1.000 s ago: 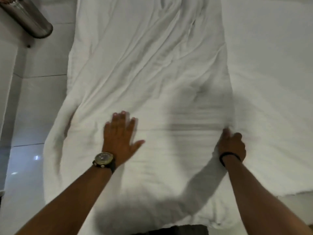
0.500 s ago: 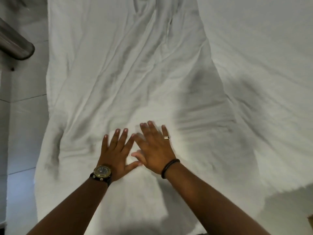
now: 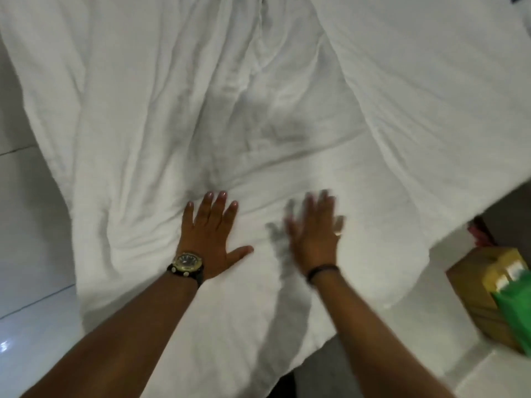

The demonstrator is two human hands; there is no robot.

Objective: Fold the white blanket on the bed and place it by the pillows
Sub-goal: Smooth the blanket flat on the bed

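The only container I can pick out is a brown cardboard box (image 3: 471, 285) at the lower right, on the pale floor (image 3: 26, 288) just off the corner of the bed (image 3: 448, 90). A yellow pack (image 3: 501, 270) with small white patches sits at its top, and a green bag (image 3: 517, 317) overlaps the box's near side; whether either is inside the box or only resting against it, I cannot tell. Something reddish (image 3: 479, 234) shows in the shadow under the bed edge, too dark to identify.

The white blanket (image 3: 178, 110) lies spread as a long wrinkled strip down the bed towards me, its near end hanging over the edge between my arms. To its right the white bed surface runs smoother.

My left hand (image 3: 212, 239) is pressed flat on the blanket, palm down, fingers straight and slightly fanned, thumb stuck out to the right; it grips nothing. A gold-faced watch (image 3: 186, 262) sits on that wrist. My right hand (image 3: 314, 234) is just beside it, blurred, palm down with fingers extended and spread, holding nothing; I cannot tell if it touches the cloth. It has a ring (image 3: 338, 232) on one finger and a dark band (image 3: 321, 271) at the wrist.

Nothing lies on the blanket beyond my hands
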